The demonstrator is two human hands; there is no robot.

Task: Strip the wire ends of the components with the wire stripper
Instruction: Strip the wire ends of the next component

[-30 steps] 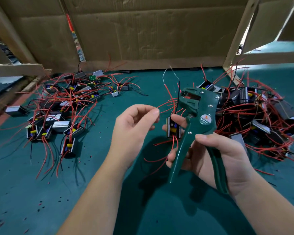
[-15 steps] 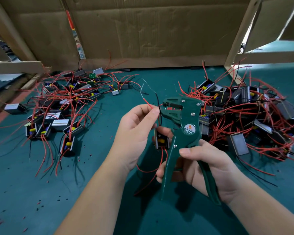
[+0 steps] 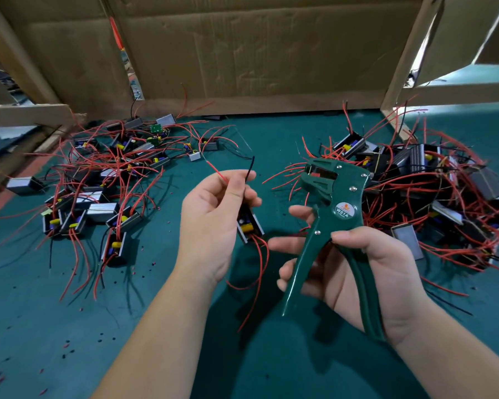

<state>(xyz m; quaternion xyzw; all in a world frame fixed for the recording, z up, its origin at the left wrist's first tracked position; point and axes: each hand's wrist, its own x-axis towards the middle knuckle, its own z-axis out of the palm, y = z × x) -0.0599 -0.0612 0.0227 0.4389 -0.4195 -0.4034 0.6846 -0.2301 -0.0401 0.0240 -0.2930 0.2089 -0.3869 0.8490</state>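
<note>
— Change since last entry?

— Right hand [image 3: 366, 269] nearest me, fingers curled round the stripper [image 3: 332, 203] handles, which now stand wider apart; left hand [image 3: 213, 220] has drawn off leftward, thumb and forefinger pinching the two leads [image 3: 218, 172]; leads out of the head, a clear gap between; a red scrap sits in the mouth, likely shed insulation; bare ends too small to confirm; I judge this pull done, next lead due.

— Orientation?

— Stripper: long axis rises from handles by my wrist to the head farther off, mouth facing left; unit [image 3: 249, 224] hangs just under my left fingers, above the mat [image 3: 69, 326]; leads point up and away; left pile [image 3: 104, 180] and right pile [image 3: 429, 191] lie beyond.
</note>
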